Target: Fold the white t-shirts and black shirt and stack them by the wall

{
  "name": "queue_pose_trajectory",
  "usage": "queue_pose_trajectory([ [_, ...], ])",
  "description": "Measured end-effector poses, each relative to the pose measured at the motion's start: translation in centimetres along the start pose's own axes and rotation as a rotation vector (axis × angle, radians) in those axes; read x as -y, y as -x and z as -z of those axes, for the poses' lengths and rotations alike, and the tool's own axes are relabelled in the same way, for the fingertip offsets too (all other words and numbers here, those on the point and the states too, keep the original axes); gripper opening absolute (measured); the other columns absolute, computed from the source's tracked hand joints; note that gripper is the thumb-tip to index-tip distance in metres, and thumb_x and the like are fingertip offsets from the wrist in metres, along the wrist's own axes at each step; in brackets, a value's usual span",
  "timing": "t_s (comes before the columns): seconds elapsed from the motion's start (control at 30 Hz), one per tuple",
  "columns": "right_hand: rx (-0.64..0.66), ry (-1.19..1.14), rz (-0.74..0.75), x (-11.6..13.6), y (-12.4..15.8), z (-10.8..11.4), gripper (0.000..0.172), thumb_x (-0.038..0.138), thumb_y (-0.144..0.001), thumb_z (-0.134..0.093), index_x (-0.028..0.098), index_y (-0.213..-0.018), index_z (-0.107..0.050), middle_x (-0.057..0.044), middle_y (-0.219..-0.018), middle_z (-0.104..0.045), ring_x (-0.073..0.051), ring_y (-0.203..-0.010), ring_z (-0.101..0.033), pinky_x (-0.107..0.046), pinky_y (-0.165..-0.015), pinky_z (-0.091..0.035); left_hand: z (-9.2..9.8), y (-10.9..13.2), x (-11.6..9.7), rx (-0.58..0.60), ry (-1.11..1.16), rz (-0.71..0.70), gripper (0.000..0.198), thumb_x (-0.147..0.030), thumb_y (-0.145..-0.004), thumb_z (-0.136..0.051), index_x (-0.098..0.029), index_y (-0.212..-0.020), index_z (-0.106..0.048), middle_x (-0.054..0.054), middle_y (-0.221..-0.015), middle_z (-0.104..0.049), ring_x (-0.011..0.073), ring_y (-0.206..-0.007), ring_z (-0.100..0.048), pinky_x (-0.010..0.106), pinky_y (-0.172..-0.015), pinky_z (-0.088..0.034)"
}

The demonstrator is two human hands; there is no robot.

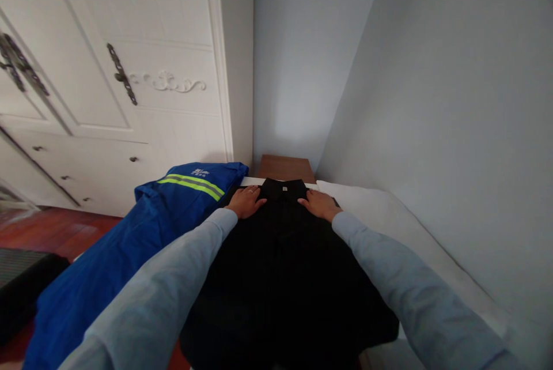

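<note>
A black collared shirt (280, 266) lies spread out before me, its collar at the far end with a small pale label inside. My left hand (246, 202) rests flat on the shirt's left shoulder area, fingers stretched out, a ring on one finger. On the other side of the collar, my right hand (320, 204) lies on the right shoulder area, palm down with the fingers extended. Both hands press on the cloth without gripping it. Beside my left arm is a blue garment (151, 231) with a yellow-green and grey reflective stripe and white lettering.
A white surface (367, 197) extends under the shirt to the grey wall (453, 99) at right. Behind the collar stands a brown wooden piece (287, 167). A white wardrobe (173, 24) fills the left back. A dark rolled item (34, 286) sits on the reddish floor (52, 229).
</note>
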State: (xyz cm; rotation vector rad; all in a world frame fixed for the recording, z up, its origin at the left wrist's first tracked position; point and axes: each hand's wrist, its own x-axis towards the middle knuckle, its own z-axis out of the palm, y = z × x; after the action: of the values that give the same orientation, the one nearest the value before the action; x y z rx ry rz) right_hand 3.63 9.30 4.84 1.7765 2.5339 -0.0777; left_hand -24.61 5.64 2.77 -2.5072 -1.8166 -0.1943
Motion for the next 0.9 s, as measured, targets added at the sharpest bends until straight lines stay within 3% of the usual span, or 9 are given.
queue_pose_trajectory([
  [0.23, -0.044, 0.004, -0.003, -0.2, 0.1, -0.5, 0.054, 0.05, -0.101, -0.036, 0.009, -0.125, -0.061, -0.021, -0.135, -0.059, -0.032, -0.125, -0.054, -0.042, -0.099, -0.044, -1.2, 0.5, 0.2, -0.071, 0.028, 0.063, 0.057, -0.052, -0.101, -0.031, -0.014, -0.139, -0.051, 0.017, -0.151, -0.046, 0.0299, -0.142, -0.04, 0.049, -0.113, -0.034],
  [0.4, -0.042, -0.026, -0.113, 0.7, -1.2, 0.9, 0.045, 0.038, -0.101, -0.035, 0.01, -0.112, -0.069, -0.023, -0.119, -0.067, -0.032, -0.114, -0.062, -0.042, -0.094, -0.045, -1.8, 0.8, 0.3, -0.068, 0.055, 0.093, 0.058, -0.051, -0.101, -0.031, -0.016, -0.144, -0.047, 0.014, -0.156, -0.04, 0.027, -0.146, -0.033, 0.049, -0.119, -0.025],
  [0.57, -0.25, -0.165, 0.007, 5.7, -4.0, 2.1, 0.034, 0.028, -0.1, -0.038, 0.014, -0.116, -0.064, -0.017, -0.122, -0.066, -0.026, -0.12, -0.058, -0.035, -0.1, -0.04, -1.7, 1.1, 0.0, -0.084, 0.056, 0.114, 0.059, -0.053, -0.101, -0.03, -0.016, -0.144, -0.048, 0.013, -0.156, -0.04, 0.0258, -0.146, -0.033, 0.047, -0.12, -0.024],
  [0.63, -0.223, -0.308, 0.009, 8.3, -5.8, 2.1, 0.034, 0.034, -0.098, -0.045, 0.014, -0.121, -0.061, -0.015, -0.12, -0.068, -0.025, -0.116, -0.061, -0.033, -0.098, -0.042, -1.7, 1.1, -0.2, -0.089, 0.059, 0.119, 0.06, -0.053, -0.101, -0.031, -0.015, -0.144, -0.048, 0.013, -0.155, -0.041, 0.0259, -0.146, -0.034, 0.047, -0.12, -0.024],
  [0.73, -0.135, -0.409, -0.07, 11.3, -8.6, 1.7, 0.047, 0.044, -0.094, -0.054, 0.009, -0.124, -0.06, -0.02, -0.122, -0.067, -0.03, -0.116, -0.062, -0.034, -0.094, -0.045, -1.7, 1.2, -0.2, -0.096, 0.067, 0.122, 0.06, -0.053, -0.101, -0.031, -0.014, -0.144, -0.048, 0.014, -0.155, -0.041, 0.0266, -0.145, -0.034, 0.047, -0.12, -0.024],
  [0.9, -0.053, -0.476, -0.123, 12.6, -12.5, 1.2, 0.033, 0.032, -0.078, -0.074, 0.007, -0.1, -0.073, -0.023, -0.109, -0.071, -0.032, -0.108, -0.067, -0.03, -0.083, -0.049, -1.8, 1.3, -0.1, -0.121, 0.082, 0.117, 0.059, -0.053, -0.1, -0.033, -0.016, -0.143, -0.049, 0.014, -0.153, -0.044, 0.0278, -0.144, -0.036, 0.048, -0.119, -0.025],
])
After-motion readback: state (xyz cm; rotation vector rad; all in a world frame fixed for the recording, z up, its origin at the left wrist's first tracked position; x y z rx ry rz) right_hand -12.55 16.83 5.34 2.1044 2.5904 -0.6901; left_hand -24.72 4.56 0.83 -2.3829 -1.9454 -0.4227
